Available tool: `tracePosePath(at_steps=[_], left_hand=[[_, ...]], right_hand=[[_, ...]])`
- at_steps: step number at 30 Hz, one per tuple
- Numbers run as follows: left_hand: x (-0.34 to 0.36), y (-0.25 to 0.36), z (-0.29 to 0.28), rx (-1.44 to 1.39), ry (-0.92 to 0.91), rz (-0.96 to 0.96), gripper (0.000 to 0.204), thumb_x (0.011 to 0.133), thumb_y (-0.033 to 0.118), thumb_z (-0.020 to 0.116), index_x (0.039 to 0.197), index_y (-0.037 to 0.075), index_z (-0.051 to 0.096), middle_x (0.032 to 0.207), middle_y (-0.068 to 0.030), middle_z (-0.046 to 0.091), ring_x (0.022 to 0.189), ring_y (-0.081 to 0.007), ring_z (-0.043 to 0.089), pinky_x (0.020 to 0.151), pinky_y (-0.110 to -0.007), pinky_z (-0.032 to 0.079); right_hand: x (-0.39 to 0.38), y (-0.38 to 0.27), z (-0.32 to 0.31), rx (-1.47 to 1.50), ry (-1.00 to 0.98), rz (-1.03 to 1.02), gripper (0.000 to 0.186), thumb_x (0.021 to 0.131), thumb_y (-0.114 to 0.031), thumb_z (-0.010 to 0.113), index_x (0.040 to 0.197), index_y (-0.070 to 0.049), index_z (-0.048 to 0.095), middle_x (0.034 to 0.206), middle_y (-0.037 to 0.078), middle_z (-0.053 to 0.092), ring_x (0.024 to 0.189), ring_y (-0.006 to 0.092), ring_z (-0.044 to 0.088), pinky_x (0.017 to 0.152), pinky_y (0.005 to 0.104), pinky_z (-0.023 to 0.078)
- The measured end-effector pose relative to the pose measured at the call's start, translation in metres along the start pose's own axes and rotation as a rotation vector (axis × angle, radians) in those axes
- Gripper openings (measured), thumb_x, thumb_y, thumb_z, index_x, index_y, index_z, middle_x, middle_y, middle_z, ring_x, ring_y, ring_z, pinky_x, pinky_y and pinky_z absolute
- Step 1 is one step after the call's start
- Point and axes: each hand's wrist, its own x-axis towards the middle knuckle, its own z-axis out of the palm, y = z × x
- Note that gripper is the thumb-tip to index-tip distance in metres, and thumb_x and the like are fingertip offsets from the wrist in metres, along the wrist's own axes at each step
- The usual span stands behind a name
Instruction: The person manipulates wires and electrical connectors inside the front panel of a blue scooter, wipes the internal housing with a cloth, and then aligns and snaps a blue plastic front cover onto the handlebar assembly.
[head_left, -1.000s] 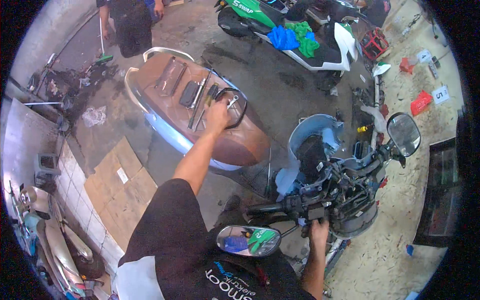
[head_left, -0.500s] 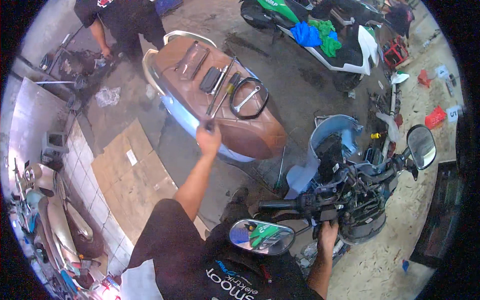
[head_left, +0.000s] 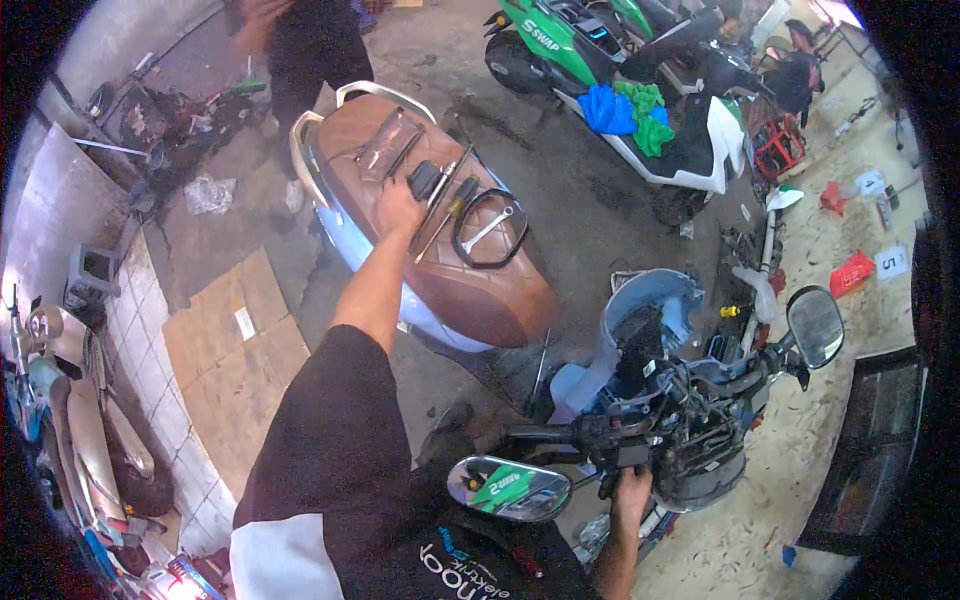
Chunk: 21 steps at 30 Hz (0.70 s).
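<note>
My left hand reaches over a brown quilted scooter seat, its fingers at the near-left edge of a small black case. Whether they have closed on it is not clear. Beside the case lie a long metal tool, a screwdriver with a dark and yellow handle, and a spanner inside a black ring-shaped piece. My right hand is curled up under the stripped scooter handlebar; its fingertips are hidden behind a dark part there.
A round mirror juts toward me from the handlebar; another mirror stands at right. Blue bodywork surrounds the front end. Flattened cardboard lies at left. Beyond are a green-and-white scooter and a standing person.
My left hand has moved forward from the seat's near side to the black case. My right hand stays under the handlebar. The person at far left has straightened and raised a hand.
</note>
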Motion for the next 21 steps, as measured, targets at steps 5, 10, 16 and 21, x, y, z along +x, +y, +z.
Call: tracePosePath(at_steps=[5, 10, 16, 21], left_hand=[[0.009, 0.006, -0.011, -0.115, 0.258, 0.118, 0.053, 0.065, 0.023, 0.076, 0.110, 0.003, 0.057, 0.116, -0.0174, 0.054, 0.109, -0.0357, 0.051, 0.093, -0.042, 0.043], [0.032, -0.029, -0.007, 0.168, 0.303, 0.140, 0.055, 0.065, 0.025, 0.076, 0.112, 0.003, 0.055, 0.123, -0.0177, 0.051, 0.112, -0.0353, 0.049, 0.098, -0.042, 0.039], [-0.006, 0.010, -0.017, 0.153, 0.441, 0.126, 0.048, 0.069, 0.027, 0.072, 0.108, 0.003, 0.057, 0.114, -0.0215, 0.056, 0.108, -0.0349, 0.053, 0.088, -0.042, 0.045], [-0.022, -0.019, 0.023, -0.104, 0.184, -0.146, 0.040, 0.075, 0.037, 0.063, 0.093, 0.001, 0.065, 0.094, -0.0234, 0.064, 0.091, -0.0354, 0.062, 0.082, -0.044, 0.048]], right_hand=[[-0.010, -0.014, -0.002, -0.178, 0.044, 0.022, 0.044, 0.085, -0.017, 0.058, 0.119, 0.008, 0.048, 0.113, 0.023, 0.056, 0.106, 0.0317, 0.053, 0.093, 0.0366, 0.041], [-0.018, -0.029, 0.007, -0.104, 0.100, -0.051, 0.050, 0.086, -0.020, 0.057, 0.123, 0.009, 0.043, 0.115, 0.024, 0.055, 0.106, 0.0331, 0.053, 0.093, 0.0355, 0.040], [-0.006, 0.006, -0.003, -0.276, 0.196, -0.174, 0.031, 0.087, -0.017, 0.052, 0.109, 0.004, 0.052, 0.083, 0.008, 0.056, 0.064, 0.0168, 0.050, 0.055, 0.0318, 0.042], [-0.009, -0.012, -0.004, -0.099, 0.021, -0.006, 0.045, 0.085, -0.023, 0.056, 0.116, 0.009, 0.050, 0.110, 0.024, 0.057, 0.100, 0.0330, 0.054, 0.091, 0.0389, 0.040]])
